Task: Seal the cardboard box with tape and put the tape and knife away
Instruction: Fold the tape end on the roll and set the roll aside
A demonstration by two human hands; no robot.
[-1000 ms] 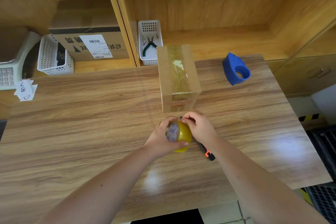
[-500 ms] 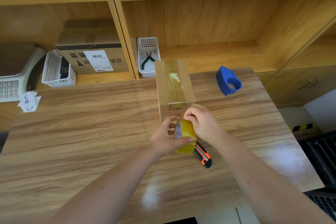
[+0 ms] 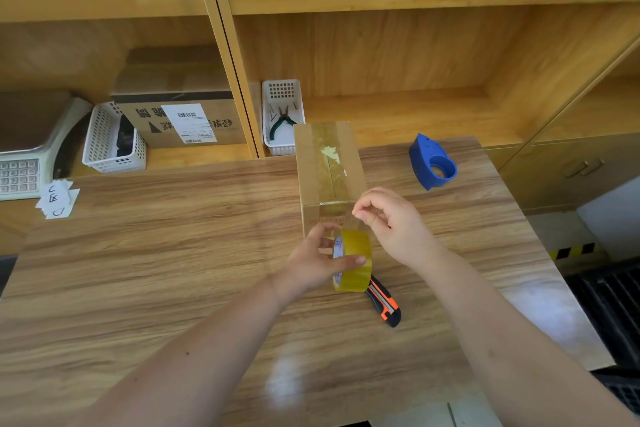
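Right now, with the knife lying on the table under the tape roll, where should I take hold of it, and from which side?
Grip the utility knife by its black-and-orange handle, the near end pointing toward the table's front-right. Come from above and the right, since the far end is hidden behind the tape roll in the left hand. The right hand is nearer; it looks pinched, perhaps on the tape's end.

A wood-grain table [image 3: 173, 253] fills the lower frame. On it, a taped cardboard box [image 3: 329, 166] stands at upper centre, a blue tape dispenser [image 3: 431, 161] at upper right, an orange-and-black utility knife [image 3: 386, 303] right of centre, paper slips [image 3: 57, 199] at far left.
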